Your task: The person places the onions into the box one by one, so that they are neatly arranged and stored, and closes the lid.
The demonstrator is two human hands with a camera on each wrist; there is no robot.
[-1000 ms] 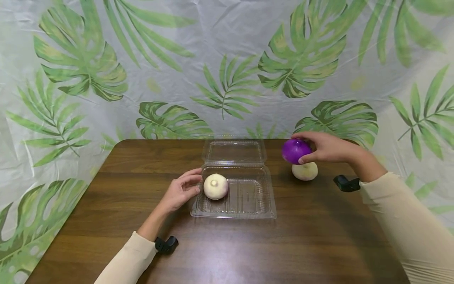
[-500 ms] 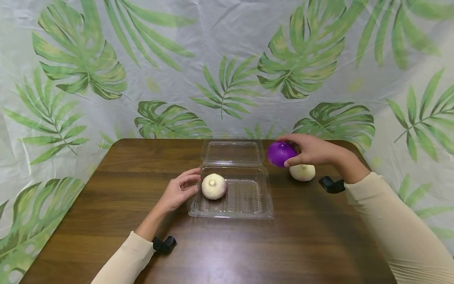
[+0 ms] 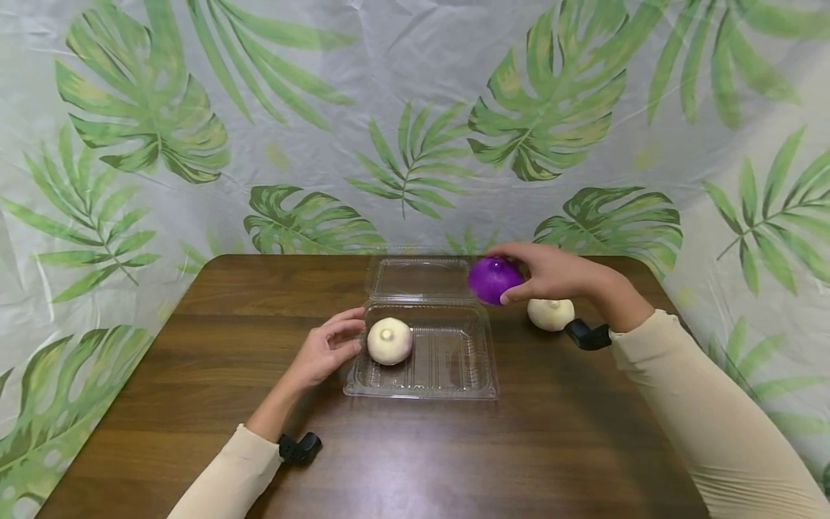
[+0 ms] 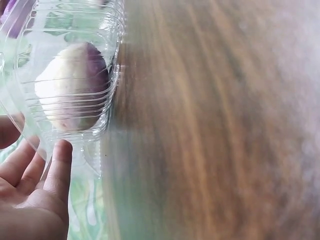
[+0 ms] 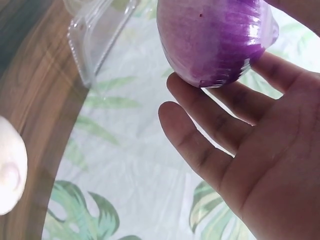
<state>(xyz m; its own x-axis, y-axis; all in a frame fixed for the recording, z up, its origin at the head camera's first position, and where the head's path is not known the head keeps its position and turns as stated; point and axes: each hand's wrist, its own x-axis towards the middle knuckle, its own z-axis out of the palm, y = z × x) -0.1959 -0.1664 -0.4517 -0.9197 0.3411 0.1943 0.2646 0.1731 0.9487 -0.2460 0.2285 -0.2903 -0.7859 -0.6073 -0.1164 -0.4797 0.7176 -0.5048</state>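
My right hand [image 3: 558,272] grips a turnip [image 3: 494,280], purple side up, in the air just right of the box's raised lid. In the right wrist view, fingers lie under its pale and purple skin. A hinged clear plastic box [image 3: 421,393] stands unfolded on the table. Inside its left end sits a white turnip [image 3: 389,342], nub up; the left wrist view shows its purple underside. My left hand [image 3: 327,351] is at the box's left edge, fingers loosely extended beside the wall [image 4: 75,102]; firm contact is hard to tell. Another white turnip [image 3: 550,316] rests on the table, partly hidden.
The brown wooden table [image 3: 415,461] ends at a back edge just behind the box. A leaf-patterned cloth [image 3: 415,108] hangs behind and at both sides. Black wrist cameras [image 3: 300,448] are strapped to both forearms.
My right hand has carried the purple-topped turnip leftward from over the turnip on the table toward the box's lid. My left hand has stayed at the box's edge.
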